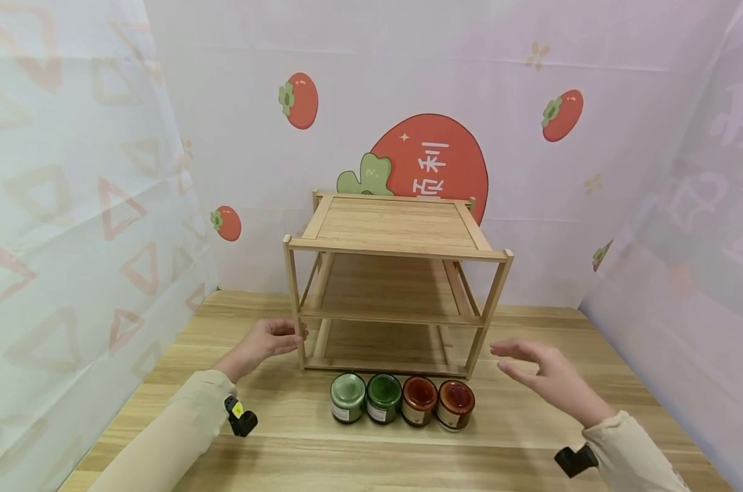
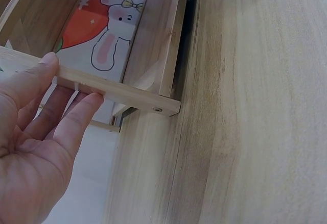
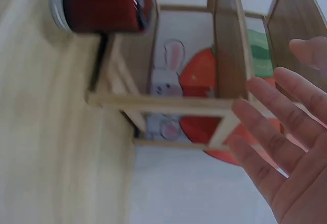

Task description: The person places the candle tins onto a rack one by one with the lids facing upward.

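Observation:
A three-tier wooden rack (image 1: 402, 224) stands on the table. My left hand (image 1: 262, 346) is at its front left post; in the left wrist view, the thumb and fingers (image 2: 76, 117) pinch that post (image 2: 130, 94) from opposite sides. Right of the rack, my right hand (image 1: 546, 377) is held in the air with fingers spread, apart from the front right post and holding nothing. In front of the rack's lower edge sit a pale green jar (image 1: 348, 389), a dark green jar (image 1: 384, 391) and two reddish-brown jars (image 1: 420, 393), side by side. One reddish jar (image 3: 102, 4) also appears in the right wrist view.
The wood-grain table (image 1: 322, 454) is enclosed by a printed cloth backdrop (image 1: 248, 137) with red fruit pictures behind, and cloth walls on the left (image 1: 70, 205) and right (image 1: 691, 225). Each wrist carries a small black camera (image 1: 242, 420).

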`<state>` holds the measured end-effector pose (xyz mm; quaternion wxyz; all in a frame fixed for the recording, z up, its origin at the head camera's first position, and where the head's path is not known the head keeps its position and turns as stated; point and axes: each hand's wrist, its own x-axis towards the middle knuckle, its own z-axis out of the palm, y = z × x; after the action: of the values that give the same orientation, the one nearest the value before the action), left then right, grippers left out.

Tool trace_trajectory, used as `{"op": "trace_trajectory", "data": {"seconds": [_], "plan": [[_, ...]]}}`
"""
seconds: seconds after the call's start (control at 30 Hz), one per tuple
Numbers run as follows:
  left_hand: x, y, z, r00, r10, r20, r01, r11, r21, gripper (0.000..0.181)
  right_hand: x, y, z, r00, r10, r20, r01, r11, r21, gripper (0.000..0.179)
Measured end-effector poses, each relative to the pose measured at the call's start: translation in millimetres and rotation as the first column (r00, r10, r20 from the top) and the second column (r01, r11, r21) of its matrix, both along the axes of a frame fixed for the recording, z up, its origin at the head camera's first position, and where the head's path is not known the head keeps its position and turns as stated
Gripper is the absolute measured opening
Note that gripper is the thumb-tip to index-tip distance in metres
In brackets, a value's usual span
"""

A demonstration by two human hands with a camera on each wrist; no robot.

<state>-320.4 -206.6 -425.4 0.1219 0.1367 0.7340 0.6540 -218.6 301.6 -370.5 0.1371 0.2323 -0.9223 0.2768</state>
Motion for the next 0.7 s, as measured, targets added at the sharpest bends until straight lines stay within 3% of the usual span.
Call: {"op": "trace_trajectory", "data": {"seconds": [0.17, 0.37, 0.57, 0.7], "plan": [[-2.3, -0.9, -1.2, 1.0, -0.016, 0.001, 0.016, 1.0, 0.005, 0.047, 7.7, -16, -16.7, 0.989, 0.063, 0.136, -0.041, 0.987, -0.157, 0.026], [-2.2, -1.6, -0.9, 1.0, -0.018, -0.001, 0.018, 1.0, 0.006, 0.045, 4.9, -26, -36.3, 0.945, 0.165, 0.284, -0.063, 0.94, -0.336, 0.032], [-1.8, -1.1, 0.1, 1.0, -0.021, -0.009, 0.021, 1.0, -0.003, 0.045, -3.2, -28, -55.1, 0.894, 0.327, 0.307, -0.165, 0.877, -0.451, 0.046], [-0.9, -1.4, 1.3, 1.0, -0.019, -0.002, 0.019, 1.0, -0.007, 0.044, -7.5, -28, -65.8, 0.868, 0.367, 0.335, -0.186, 0.865, -0.466, 0.054]]}}
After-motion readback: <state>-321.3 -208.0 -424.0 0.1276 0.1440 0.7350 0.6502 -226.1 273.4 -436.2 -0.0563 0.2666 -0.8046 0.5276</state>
